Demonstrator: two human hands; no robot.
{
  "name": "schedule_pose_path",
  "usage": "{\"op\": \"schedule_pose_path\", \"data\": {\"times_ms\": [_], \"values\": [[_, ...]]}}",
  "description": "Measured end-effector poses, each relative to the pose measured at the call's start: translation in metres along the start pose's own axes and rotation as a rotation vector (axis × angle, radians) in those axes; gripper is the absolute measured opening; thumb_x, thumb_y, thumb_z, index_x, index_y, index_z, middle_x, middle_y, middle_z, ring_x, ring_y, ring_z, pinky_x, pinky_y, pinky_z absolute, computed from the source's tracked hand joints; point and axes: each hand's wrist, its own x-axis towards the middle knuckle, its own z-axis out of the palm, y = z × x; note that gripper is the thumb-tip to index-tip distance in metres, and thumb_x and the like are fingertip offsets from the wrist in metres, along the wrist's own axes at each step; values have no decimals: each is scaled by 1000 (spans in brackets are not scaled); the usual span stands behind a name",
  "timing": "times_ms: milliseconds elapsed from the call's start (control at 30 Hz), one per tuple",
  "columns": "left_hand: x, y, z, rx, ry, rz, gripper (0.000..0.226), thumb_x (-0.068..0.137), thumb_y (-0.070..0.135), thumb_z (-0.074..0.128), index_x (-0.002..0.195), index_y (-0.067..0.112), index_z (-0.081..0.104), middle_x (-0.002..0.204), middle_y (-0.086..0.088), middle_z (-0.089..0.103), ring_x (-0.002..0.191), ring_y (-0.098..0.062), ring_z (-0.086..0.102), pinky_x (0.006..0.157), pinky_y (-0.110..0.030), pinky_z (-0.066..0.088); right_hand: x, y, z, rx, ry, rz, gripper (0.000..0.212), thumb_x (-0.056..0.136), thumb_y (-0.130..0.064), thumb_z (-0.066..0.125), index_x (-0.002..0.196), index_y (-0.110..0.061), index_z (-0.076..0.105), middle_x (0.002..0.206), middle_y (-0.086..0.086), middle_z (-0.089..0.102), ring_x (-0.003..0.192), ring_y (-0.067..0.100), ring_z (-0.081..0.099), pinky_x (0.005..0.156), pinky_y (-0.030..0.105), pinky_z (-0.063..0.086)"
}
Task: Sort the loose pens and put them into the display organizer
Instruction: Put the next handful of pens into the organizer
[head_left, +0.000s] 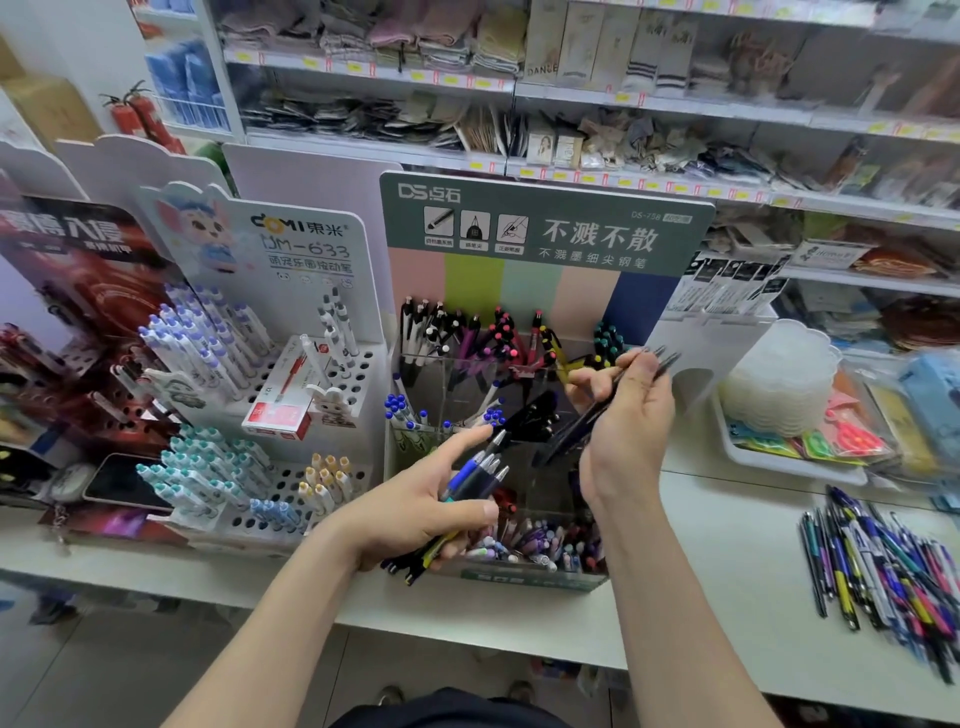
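- The bundle of pens (475, 480) in the left hand (415, 512) is partly covered by the fingers. Its lower ends stick out under the palm, and the pens cannot be counted.
- The dark pen (582, 423) in the right hand (626, 415) is blurred; I cannot tell whether it is one pen or two.
- The organizer (530, 581) is a clear box with a green header card, and both hands hide its middle compartments.
- Its back row holds upright pens with black, pink, yellow and teal tops. Blue-topped pens stand at mid left, and the low front row is full of mixed pastel pens.
- The left fingers curl round the bundle with the thumb across it and the forefinger stretched towards the organizer.
- The right hand is raised over the organizer. Its thumb and fingers pinch the dark pen, which slants down to the left.
- The loose pens (883, 571) lie in a heap on the white surface (701, 545), well to the right of the organizer and cut off by the frame edge.
- A white rack (358, 364) with holes, left of the organizer, holds blue- and teal-capped pens and a red box (280, 410).
- A white tray (795, 462) on the right holds blurred plastic goods.
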Motion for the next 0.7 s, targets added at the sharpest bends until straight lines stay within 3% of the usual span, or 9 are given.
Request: {"op": "schedule_pose_path", "data": {"times_ms": [67, 133, 200, 267, 333, 467, 600, 700], "values": [[0, -2, -3, -2, 30, 17, 78, 103, 16, 69, 154, 62, 31, 94, -10, 67, 64, -24, 54, 57, -38, 49, 1, -2, -4, -145, -64, 88, 29, 117, -35, 34, 100, -16, 47, 64, -1, 37, 46, 16, 40, 44, 29, 41], [3, -3, -5, -16, 103, 47, 71, 105, 15, 66, 155, 55, 35, 90, -8, 67, 64, -23, 54, 57, -37, 49, 2, 3, -9, -424, -185, 231, 19, 114, -31, 42, 107, -14, 46, 65, -1, 38, 44, 12, 30, 40, 22, 24], [9, -6, -7, -25, 213, 77, 66, 106, 16, 65, 155, 49, 36, 93, -8, 71, 65, -23, 56, 60, -37, 51, 2, 6, -10, -770, -326, 328, 17, 106, -26, 49, 118, -15, 43, 74, -1, 48, 50, 12, 41, 44, 26, 30], [15, -9, -4, -70, 299, 103, 64, 106, 17, 65, 156, 43, 36, 100, -11, 74, 65, -24, 57, 61, -37, 51, 2, 4, -8, -1143, -468, 302, 21, 103, -25, 51, 119, -19, 39, 91, 2, 60, 72, 17, 58, 57, 32, 40], [19, -10, 0, -111, 360, 134, 58, 106, 16, 65, 154, 37, 39, 102, -13, 75, 65, -25, 58, 61, -38, 51, 4, -2, 0, -1389, -561, 252, 18, 104, -21, 49, 117, -15, 39, 97, 7, 58, 81, 21, 58, 61, 36, 41], [23, -8, 7, -165, 416, 178, 49, 106, 12, 64, 147, 32, 44, 97, -11, 74, 61, -24, 56, 56, -38, 50, 13, -8, 16, -1697, -716, 245, 4, 103, -11, 46, 106, -11, 43, 98, 10, 55, 77, 24, 54, 58, 36, 41], [22, -7, 7, -186, 427, 181, 47, 106, 14, 64, 145, 34, 46, 97, -9, 75, 62, -24, 56, 57, -38, 51, 22, -13, 34, -2019, -860, 185, 30, 100, -5, 48, 129, -10, 54, 122, 16, 62, 95, 35, 60, 82, 46, 53], [21, -6, 7, -193, 431, 182, 45, 106, 15, 64, 142, 37, 48, 98, -9, 75, 63, -24, 56, 57, -39, 52, 30, -13, 46, -2149, -961, 167, 38, 99, -5, 50, 136, -12, 58, 123, 13, 63, 100, 36, 60, 86, 46, 52]]}}
